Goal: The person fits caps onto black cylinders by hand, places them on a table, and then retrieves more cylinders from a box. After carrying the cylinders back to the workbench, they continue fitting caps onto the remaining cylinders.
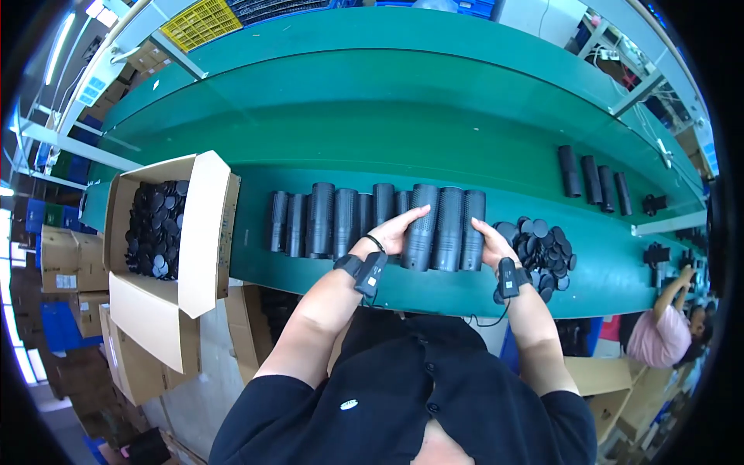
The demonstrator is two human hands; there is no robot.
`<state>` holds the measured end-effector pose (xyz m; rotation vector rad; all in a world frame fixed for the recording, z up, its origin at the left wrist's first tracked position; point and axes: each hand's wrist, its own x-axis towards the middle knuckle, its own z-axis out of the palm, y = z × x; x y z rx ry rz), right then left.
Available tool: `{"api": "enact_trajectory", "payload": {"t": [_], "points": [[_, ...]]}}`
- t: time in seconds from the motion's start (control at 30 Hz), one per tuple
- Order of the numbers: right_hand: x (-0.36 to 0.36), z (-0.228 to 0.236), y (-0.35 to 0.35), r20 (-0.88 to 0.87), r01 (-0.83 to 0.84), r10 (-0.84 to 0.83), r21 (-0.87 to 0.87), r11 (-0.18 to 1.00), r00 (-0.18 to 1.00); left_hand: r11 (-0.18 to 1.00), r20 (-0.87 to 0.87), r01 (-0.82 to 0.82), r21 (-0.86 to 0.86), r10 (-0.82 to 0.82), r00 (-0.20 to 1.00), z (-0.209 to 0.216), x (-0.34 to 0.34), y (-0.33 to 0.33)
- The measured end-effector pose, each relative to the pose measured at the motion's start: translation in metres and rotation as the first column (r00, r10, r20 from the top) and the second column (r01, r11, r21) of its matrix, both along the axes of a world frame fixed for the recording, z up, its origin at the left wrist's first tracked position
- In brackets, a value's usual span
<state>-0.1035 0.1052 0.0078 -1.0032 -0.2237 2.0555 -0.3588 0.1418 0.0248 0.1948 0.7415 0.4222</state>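
Three black cylinders with finely textured sides stand side by side in front of me: a left one point(420, 226), a middle one point(448, 229) and a right one point(473, 231). My left hand point(394, 232) presses on the left side of this group, thumb resting on the leftmost cylinder. Against the opposite side lies my right hand point(493, 243), its thumb up along the rightmost one. Together the hands squeeze the three between them; most fingertips are hidden. Further similar cylinders point(322, 221) form a row to the left of my left hand. Beside my right hand is a heap of black discs point(542, 252).
An open cardboard box point(209, 232) full of black discs stands at the left on the green bench point(325, 280). Several more cylinders point(592, 180) stand at the far right. A metal frame post point(85, 143) crosses the left side. Another person point(659, 337) works at the right edge.
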Motion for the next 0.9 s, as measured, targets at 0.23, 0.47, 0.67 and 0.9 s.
{"api": "enact_trajectory", "payload": {"t": [0.23, 0.47, 0.67, 0.9], "points": [[-0.009, 0.014, 0.015, 0.062, -0.135, 0.139, -0.068, 0.989, 0.988, 0.998, 0.007, -0.016, -0.057, 0.017, 1.000, 0.010, -0.014, 0.012], [-0.018, 0.015, 0.020, 0.153, -0.010, 0.029, -0.122, 0.992, 0.988, 0.990, -0.267, -0.064, 0.123, 0.095, 0.959, 0.008, -0.057, 0.020], [-0.003, 0.001, 0.022, 0.242, -0.007, 0.033, -0.108, 0.994, 0.970, 0.895, -0.696, 0.203, 0.396, 0.149, 0.702, -0.011, -0.067, 0.014], [0.000, 0.000, 0.022, 0.369, -0.033, 0.079, -0.129, 0.991, 0.926, 0.642, -0.945, 0.693, 0.327, 0.200, 0.260, 0.014, -0.051, -0.005]]}}
